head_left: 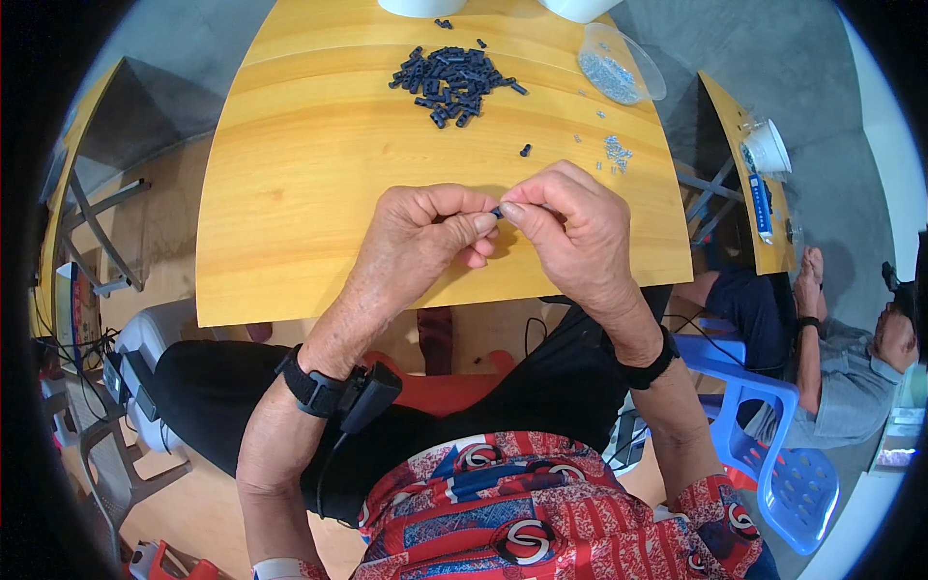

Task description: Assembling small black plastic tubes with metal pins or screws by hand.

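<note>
Close above the table's near part, my left hand pinches a small dark plastic piece between thumb and index finger. The thumb and forefinger of my right hand are pressed together right at that piece's end. Whatever those right fingertips hold is hidden. Beyond my hands lies a heap of small black plastic pieces. One loose black piece rests apart from it, nearer to me. Off to the right, a little scatter of tiny silvery metal parts lies on the wood.
The yellow wooden table carries a clear plastic tub of small metal parts at its far right. White containers stand on the far edge. At right, a person sits near a blue plastic chair and another table.
</note>
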`<action>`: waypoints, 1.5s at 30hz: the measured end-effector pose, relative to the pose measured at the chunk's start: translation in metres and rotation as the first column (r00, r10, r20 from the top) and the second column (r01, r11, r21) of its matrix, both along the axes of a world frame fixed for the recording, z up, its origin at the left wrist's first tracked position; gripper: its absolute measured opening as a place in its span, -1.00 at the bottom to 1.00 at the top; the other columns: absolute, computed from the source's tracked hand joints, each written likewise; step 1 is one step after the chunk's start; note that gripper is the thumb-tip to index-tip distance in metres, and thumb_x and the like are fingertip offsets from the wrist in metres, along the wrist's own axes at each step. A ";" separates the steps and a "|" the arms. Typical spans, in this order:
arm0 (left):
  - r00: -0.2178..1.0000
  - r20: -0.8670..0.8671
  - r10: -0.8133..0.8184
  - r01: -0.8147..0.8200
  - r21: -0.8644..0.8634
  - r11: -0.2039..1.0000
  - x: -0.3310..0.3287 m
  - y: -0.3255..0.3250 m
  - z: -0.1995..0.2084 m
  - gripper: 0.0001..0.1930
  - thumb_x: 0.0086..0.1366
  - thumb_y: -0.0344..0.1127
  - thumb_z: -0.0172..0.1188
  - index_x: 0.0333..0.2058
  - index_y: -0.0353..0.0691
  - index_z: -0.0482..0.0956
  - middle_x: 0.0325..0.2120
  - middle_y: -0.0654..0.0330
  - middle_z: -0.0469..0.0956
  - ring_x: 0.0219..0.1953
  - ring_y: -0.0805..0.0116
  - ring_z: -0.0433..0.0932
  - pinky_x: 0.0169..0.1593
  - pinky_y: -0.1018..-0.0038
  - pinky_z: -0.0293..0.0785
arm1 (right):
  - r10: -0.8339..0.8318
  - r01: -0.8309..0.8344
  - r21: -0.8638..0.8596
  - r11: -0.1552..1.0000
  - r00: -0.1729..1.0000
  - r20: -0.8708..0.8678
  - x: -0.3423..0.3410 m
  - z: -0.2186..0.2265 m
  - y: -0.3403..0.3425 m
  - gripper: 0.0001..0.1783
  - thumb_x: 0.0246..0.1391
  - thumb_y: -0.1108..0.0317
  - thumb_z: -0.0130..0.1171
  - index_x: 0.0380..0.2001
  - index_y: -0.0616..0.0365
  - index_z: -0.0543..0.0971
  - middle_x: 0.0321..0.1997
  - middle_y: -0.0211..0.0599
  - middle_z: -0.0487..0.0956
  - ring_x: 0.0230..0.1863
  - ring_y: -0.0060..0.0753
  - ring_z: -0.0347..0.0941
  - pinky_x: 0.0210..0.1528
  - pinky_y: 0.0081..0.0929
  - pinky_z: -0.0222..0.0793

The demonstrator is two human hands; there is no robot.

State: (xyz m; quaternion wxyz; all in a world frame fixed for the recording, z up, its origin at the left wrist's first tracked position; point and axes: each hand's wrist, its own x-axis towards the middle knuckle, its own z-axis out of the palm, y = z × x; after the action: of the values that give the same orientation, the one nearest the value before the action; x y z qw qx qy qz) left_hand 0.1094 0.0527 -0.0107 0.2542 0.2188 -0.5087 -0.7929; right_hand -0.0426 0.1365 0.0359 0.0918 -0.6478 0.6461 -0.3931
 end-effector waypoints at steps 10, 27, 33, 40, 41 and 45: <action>1.000 -0.022 0.016 -0.015 0.024 1.000 0.000 -0.002 0.000 -0.87 0.25 -0.47 0.14 -0.27 -0.38 0.59 -0.50 0.20 0.57 -0.52 0.52 0.49 -0.41 0.62 0.46 | 0.015 -0.028 -0.119 0.992 0.995 -0.104 0.004 -0.006 0.004 -0.86 -0.09 0.60 0.18 -0.38 0.24 0.57 -0.43 -0.21 0.54 -0.42 -0.25 0.53 -0.42 -0.48 0.43; 0.999 -0.026 0.027 -0.026 0.024 0.999 0.000 -0.001 -0.001 -0.89 0.26 -0.46 0.13 -0.31 -0.38 0.59 -0.54 0.23 0.56 -0.54 0.56 0.48 -0.43 0.65 0.46 | -0.005 -0.030 -0.171 0.985 0.980 -0.201 0.008 -0.010 0.012 -0.84 -0.08 0.62 0.12 -0.36 0.25 0.55 -0.41 -0.19 0.55 -0.41 -0.25 0.54 -0.41 -0.46 0.45; 0.999 0.023 0.033 -0.033 0.006 0.999 -0.001 0.001 0.000 -0.89 0.26 -0.49 0.10 -0.36 -0.39 0.59 -0.58 0.25 0.54 -0.57 0.58 0.47 -0.46 0.65 0.45 | 0.016 -0.124 -0.252 0.960 0.919 -0.394 0.007 -0.015 0.010 -0.79 -0.19 0.62 0.11 -0.38 0.26 0.53 -0.41 -0.20 0.52 -0.48 -0.25 0.51 -0.48 -0.44 0.45; 0.994 0.106 0.013 -0.010 -0.025 1.000 -0.001 0.000 0.003 -0.89 0.26 -0.50 0.10 -0.36 -0.40 0.59 -0.58 0.25 0.54 -0.57 0.59 0.46 -0.47 0.65 0.44 | 0.064 -0.121 -0.166 0.979 0.947 -0.313 0.006 -0.016 0.011 -0.84 -0.17 0.61 0.11 -0.42 0.24 0.51 -0.46 -0.21 0.48 -0.52 -0.27 0.48 -0.51 -0.45 0.41; 0.994 0.104 0.011 -0.008 -0.027 1.000 0.000 0.000 0.003 -0.89 0.26 -0.50 0.10 -0.36 -0.40 0.59 -0.58 0.25 0.54 -0.57 0.59 0.46 -0.47 0.65 0.44 | 0.062 -0.120 -0.168 0.978 0.947 -0.315 0.005 -0.015 0.011 -0.84 -0.17 0.61 0.11 -0.42 0.24 0.51 -0.46 -0.21 0.48 -0.52 -0.27 0.48 -0.51 -0.45 0.41; 1.000 0.009 0.025 -0.025 0.034 0.999 0.002 0.000 0.004 -0.89 0.26 -0.48 0.11 -0.33 -0.39 0.59 -0.56 0.25 0.55 -0.56 0.58 0.46 -0.44 0.65 0.45 | -0.039 0.033 0.064 0.997 0.994 0.098 -0.007 -0.003 0.004 -0.86 -0.07 0.56 0.13 -0.36 0.23 0.53 -0.48 -0.22 0.51 -0.49 -0.25 0.49 -0.45 -0.49 0.39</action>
State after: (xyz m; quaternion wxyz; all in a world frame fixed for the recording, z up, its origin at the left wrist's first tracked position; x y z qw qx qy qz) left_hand 0.1111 0.0532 -0.0071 0.2581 0.2330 -0.4936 -0.7972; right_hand -0.0497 0.1407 0.0324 0.1369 -0.6127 0.6642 -0.4058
